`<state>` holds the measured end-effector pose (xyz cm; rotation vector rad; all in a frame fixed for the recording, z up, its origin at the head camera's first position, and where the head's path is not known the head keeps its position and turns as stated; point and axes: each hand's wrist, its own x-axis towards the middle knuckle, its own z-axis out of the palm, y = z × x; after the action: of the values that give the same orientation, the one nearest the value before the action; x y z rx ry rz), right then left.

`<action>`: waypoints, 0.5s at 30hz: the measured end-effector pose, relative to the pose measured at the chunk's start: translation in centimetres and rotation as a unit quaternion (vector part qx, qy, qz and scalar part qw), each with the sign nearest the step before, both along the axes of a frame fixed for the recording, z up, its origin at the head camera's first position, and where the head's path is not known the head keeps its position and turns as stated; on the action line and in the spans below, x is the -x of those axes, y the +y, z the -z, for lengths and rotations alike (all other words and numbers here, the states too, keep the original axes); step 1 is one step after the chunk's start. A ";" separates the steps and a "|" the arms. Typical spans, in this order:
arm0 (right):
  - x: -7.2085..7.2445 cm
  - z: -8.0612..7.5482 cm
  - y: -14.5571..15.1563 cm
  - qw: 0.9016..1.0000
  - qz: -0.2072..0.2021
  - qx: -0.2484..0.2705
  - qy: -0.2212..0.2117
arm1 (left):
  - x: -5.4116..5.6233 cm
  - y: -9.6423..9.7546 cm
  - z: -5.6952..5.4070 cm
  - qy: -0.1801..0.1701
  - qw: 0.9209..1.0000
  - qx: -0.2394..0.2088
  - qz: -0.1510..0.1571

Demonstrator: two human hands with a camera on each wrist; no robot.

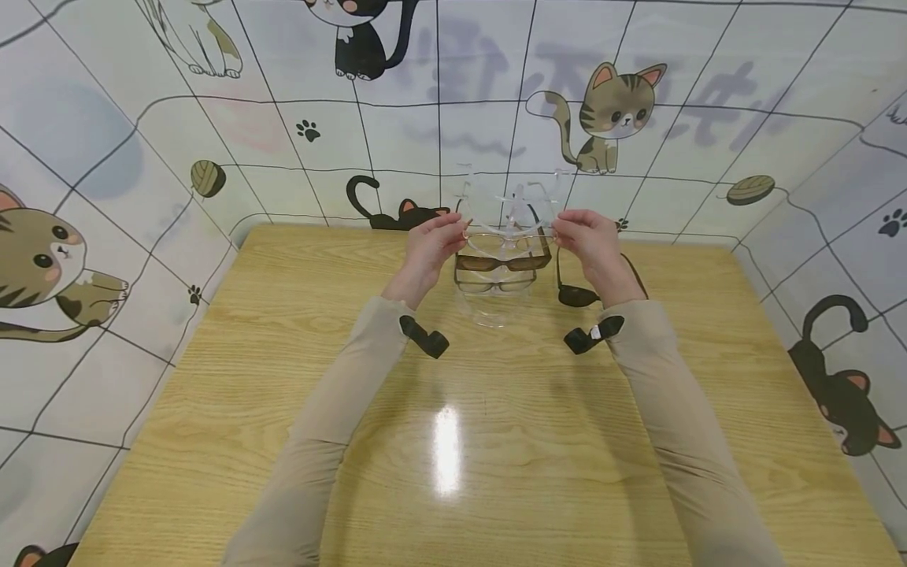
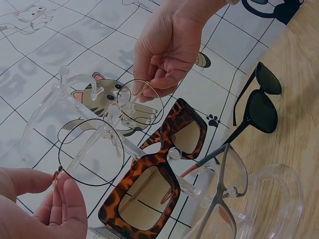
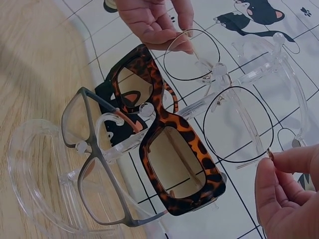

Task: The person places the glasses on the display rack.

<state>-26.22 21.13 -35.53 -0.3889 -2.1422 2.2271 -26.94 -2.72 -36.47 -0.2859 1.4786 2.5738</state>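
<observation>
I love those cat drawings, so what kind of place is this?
Maybe a little booth for handling things: there's a wood-grained table, cat-patterned walls behind and beside it, and a clear stand with glasses on it.

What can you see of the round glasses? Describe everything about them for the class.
The round glasses have thin, dark rims that look like metal, clear-looking lenses and gold-toned side arms. They are held roughly level in the head view, at the clear stand and just above the tortoiseshell sunglasses. The left hand pinches one side, the right hand the other. Whether they touch the stand is hard to tell.
</observation>
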 end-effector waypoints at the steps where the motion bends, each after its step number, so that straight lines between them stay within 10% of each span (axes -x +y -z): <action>1: 0.0 0.0 0.0 1.000 0.001 0.001 0.000 | 0.0 0.0 0.0 0.003 1.000 0.000 0.000; 15: -0.5 0.2 0.2 1.000 -0.014 -0.005 0.010 | -0.1 -0.1 -0.1 0.014 1.000 0.019 0.004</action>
<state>-25.77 21.34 -35.77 -0.3367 -2.1626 2.2238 -26.86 -2.78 -36.37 -0.2489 1.5370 2.5572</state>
